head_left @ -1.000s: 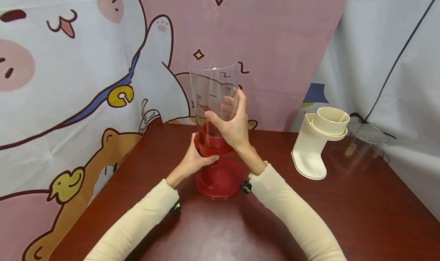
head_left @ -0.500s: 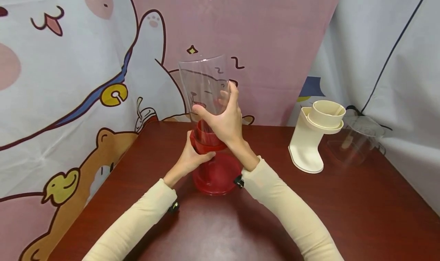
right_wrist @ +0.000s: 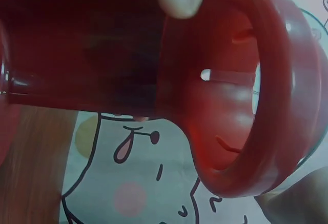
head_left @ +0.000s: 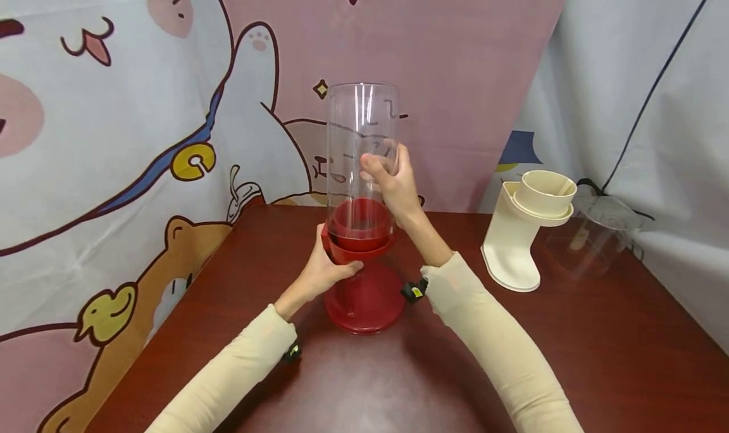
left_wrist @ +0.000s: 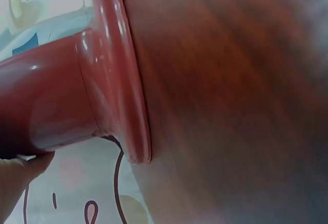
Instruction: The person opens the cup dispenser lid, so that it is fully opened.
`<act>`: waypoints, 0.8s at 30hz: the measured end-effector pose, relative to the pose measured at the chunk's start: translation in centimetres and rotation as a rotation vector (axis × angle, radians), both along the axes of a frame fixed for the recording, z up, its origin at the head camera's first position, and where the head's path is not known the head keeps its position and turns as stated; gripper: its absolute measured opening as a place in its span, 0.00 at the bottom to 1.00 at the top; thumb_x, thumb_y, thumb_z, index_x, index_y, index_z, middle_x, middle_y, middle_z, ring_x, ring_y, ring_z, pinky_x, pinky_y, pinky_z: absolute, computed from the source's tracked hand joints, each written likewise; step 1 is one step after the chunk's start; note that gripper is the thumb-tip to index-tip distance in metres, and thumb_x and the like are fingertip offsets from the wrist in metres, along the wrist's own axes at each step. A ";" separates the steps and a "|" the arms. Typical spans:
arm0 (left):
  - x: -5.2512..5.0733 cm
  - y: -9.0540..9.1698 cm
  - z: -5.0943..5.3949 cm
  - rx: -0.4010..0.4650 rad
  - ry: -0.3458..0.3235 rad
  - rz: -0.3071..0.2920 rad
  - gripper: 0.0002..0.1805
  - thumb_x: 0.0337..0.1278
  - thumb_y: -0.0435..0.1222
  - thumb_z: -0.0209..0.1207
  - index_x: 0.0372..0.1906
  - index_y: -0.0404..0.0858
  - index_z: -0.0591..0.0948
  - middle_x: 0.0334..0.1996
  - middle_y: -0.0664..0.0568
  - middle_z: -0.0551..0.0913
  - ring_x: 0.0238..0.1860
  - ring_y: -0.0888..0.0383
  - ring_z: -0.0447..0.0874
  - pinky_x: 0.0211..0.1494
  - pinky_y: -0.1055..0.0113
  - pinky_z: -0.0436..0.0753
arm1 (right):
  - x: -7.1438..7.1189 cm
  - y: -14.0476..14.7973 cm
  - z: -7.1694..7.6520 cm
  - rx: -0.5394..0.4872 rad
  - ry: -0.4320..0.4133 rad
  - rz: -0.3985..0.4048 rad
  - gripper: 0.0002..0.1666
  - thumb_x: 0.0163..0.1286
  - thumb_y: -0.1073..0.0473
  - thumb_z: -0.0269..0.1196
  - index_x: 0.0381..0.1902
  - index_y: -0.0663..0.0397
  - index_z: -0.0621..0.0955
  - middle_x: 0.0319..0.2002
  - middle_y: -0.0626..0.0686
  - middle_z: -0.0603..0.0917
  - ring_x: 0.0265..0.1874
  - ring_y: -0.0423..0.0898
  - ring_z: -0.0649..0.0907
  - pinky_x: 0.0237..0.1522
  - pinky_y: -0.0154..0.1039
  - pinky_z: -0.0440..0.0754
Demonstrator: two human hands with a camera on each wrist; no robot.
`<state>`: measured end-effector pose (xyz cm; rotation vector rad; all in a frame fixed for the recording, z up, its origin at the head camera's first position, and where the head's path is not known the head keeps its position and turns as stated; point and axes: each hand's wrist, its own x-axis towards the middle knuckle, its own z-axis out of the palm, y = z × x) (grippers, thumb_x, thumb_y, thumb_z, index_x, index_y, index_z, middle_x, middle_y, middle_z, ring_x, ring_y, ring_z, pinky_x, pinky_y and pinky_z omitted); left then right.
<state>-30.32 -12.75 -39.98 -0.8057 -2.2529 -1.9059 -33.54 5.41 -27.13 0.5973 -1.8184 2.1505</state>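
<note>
Table [head_left: 364, 389]: dark red-brown, wood-look. Clear cylinder [head_left: 346, 157]: colourless, straight-walled, at the top of the glossy, round-based red stand [head_left: 364, 306]. Its lower end overlaps the red stand's collar [head_left: 360, 249]; inside or around, cannot tell. Right of the red stand: cream stand [head_left: 510, 252], cream cup [head_left: 543, 195] sitting in its ring. Farther right of the red stand: clear container [head_left: 595, 240], contents unclear. Cylinder upright, long axis vertical. Right hand [head_left: 400, 189] grasps the cylinder; left hand [head_left: 323, 269] grips the red stand's left side.
</note>
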 end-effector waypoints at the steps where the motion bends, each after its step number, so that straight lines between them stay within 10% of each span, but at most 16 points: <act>1: 0.1 0.1 -0.1 0.003 0.005 0.005 0.47 0.48 0.32 0.70 0.69 0.46 0.53 0.66 0.48 0.65 0.65 0.49 0.69 0.62 0.57 0.81 | 0.0 0.1 -0.1 0.000 0.001 0.007 0.50 0.58 0.38 0.66 0.70 0.54 0.60 0.57 0.64 0.81 0.41 0.44 0.87 0.47 0.46 0.86; 11: -0.1 0.5 -0.4 0.045 -0.007 -0.012 0.49 0.46 0.29 0.69 0.69 0.48 0.53 0.67 0.50 0.63 0.65 0.51 0.68 0.58 0.58 0.83 | -0.5 1.9 1.3 -0.168 0.028 -0.071 0.51 0.60 0.35 0.64 0.71 0.51 0.57 0.64 0.64 0.74 0.53 0.64 0.84 0.56 0.57 0.82; 24: 0.3 0.6 -0.4 0.065 -0.033 -0.033 0.50 0.49 0.29 0.69 0.71 0.53 0.51 0.69 0.51 0.63 0.67 0.50 0.66 0.59 0.55 0.83 | -1.9 7.0 2.4 -0.053 0.194 -0.266 0.52 0.60 0.43 0.70 0.73 0.49 0.55 0.55 0.53 0.74 0.54 0.50 0.80 0.56 0.39 0.80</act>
